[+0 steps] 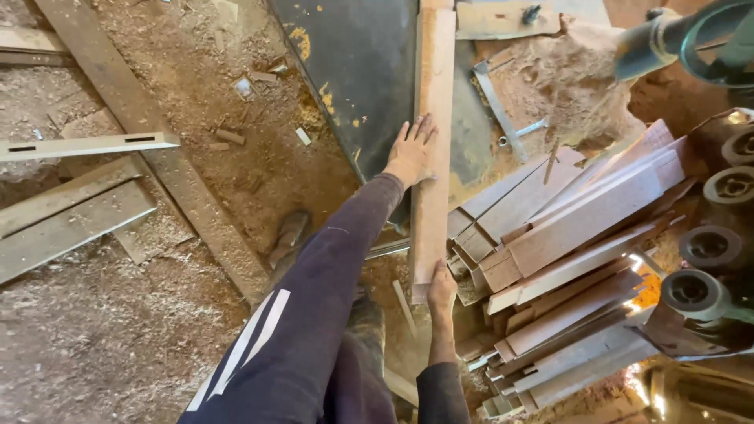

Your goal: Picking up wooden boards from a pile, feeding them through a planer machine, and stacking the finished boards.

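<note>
The floor (118,330) is thick with sawdust, crossed by grey metal rails (71,216) on the left. A dark machine bed (353,71) fills the top centre. To the right lies a stack of planks (581,259), their ends fanned toward the person, with a row of black rollers (711,247) beyond it and a sawdust heap (573,78) above.

One long board (433,149) runs almost straight away from the person, its long axis up the frame, from the near end by the stack to the far end at the top edge, lying along the right side of the machine bed.

The left hand (411,153) lies flat and open, fingers spread, on the board's left edge about midway along; its sleeve (314,314) is dark with white stripes. The right hand (441,292) sits at the board's near end, fingers curled around it from below. So the right hand is nearer the person, the left farther up the board.
</note>
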